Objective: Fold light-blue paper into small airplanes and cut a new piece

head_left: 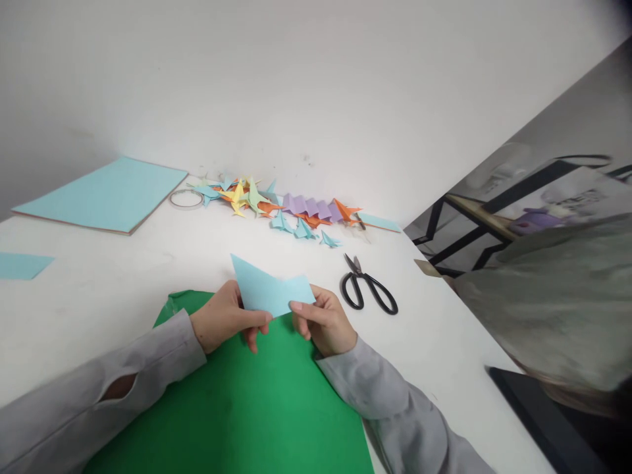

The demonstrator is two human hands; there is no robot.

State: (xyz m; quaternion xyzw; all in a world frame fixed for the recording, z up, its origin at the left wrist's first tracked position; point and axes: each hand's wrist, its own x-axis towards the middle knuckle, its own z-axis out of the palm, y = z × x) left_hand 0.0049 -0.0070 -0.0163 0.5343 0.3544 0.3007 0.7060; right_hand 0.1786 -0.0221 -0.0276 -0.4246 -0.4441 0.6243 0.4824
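A light blue sheet of paper (pixel 269 289) is held up between both hands, over the far part of a green mat (pixel 247 395). Thumb in front and fingers behind, my left hand (pixel 230 317) pinches its lower left edge. At the lower right corner my right hand (pixel 326 319) grips the same sheet between thumb and fingers. The paper's top edge dips in the middle and its left corner rises to a point. To the right of my right hand lie black-handled scissors (pixel 368 283), their blades slightly apart and pointing away.
Folded paper figures (pixel 251 197) and a pleated purple strip (pixel 311 207) lie along the wall. Large blue sheets (pixel 108 194), a ring (pixel 186 199) and a smaller blue piece (pixel 24 265) are at the left. A dark flat object (pixel 543 415) sits at the right edge.
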